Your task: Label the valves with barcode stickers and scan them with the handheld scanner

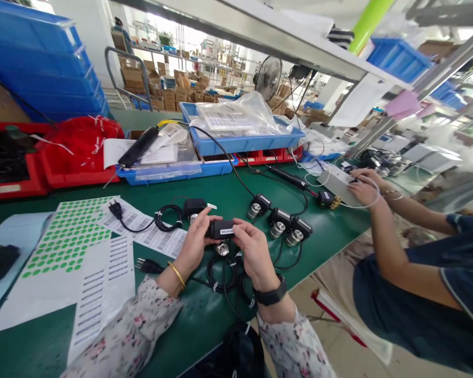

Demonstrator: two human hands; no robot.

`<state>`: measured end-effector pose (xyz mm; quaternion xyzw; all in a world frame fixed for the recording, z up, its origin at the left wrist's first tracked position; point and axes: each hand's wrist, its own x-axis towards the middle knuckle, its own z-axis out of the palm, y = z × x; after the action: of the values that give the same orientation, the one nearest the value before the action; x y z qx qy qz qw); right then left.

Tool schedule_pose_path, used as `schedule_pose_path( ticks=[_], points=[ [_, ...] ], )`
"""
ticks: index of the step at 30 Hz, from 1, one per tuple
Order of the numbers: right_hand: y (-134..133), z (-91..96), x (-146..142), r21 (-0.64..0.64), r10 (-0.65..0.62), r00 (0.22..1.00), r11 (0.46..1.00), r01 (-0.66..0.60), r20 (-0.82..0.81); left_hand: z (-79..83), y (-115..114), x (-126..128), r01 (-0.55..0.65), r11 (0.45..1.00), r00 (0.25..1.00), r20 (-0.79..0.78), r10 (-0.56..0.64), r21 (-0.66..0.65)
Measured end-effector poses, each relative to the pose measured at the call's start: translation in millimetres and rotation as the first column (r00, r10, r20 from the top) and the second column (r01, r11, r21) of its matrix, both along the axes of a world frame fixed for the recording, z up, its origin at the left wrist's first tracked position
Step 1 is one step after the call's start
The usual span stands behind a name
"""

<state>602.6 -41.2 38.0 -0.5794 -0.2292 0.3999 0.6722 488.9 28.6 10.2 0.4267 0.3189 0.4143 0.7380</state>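
The unit (pixel 216 229), a black housing with a metal fitting at its underside, is located above the front part of the green table (pixel 199 328), between the two hands. The left hand (pixel 194 242) grips its left end between thumb and fingers. The right hand (pixel 255 251) has thumb and fingertips closed on its right end, at the white label (pixel 226 231). A coiled cord (pixel 222 274) lies on the table below the unit. A second unit (pixel 193 206) lies just beyond the left hand, near another coiled cord (pixel 169 217). Three similar units (pixel 280 218) lie to the right of the right hand. A barcode sheet (pixel 152 227) and a green-dot sheet (pixel 63 239) lie to the left. A blue tray (pixel 246 144) stands at the rear. At right, a co-worker's hands (pixel 366 186) are at a pale box (pixel 336 184).
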Motion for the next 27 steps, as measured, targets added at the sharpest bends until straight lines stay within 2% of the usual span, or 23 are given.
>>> schedule_pose_path(
  ticks=[6, 13, 27],
  points=[
    [5.5, -4.8, -1.5, -0.036, -0.029, 0.988, 0.999, 0.035, 0.153, 1.3, -0.3, -0.2, 0.006, 1.0, 1.0, -0.001, -0.006, 0.0],
    [5.9, -13.3, -3.7, -0.035, -0.07, 0.966, 0.996, 0.081, 0.247, 2.1, -1.7, -0.4, 0.001, 1.0, 1.0, 0.003, -0.001, 0.0],
    [7.3, -23.2, -6.3, -0.002, -0.115, 0.952, 0.993, 0.12, 0.284, -1.3, 0.0, -0.2, 0.02, 0.999, 0.999, -0.036, -0.019, 0.049]
  ],
)
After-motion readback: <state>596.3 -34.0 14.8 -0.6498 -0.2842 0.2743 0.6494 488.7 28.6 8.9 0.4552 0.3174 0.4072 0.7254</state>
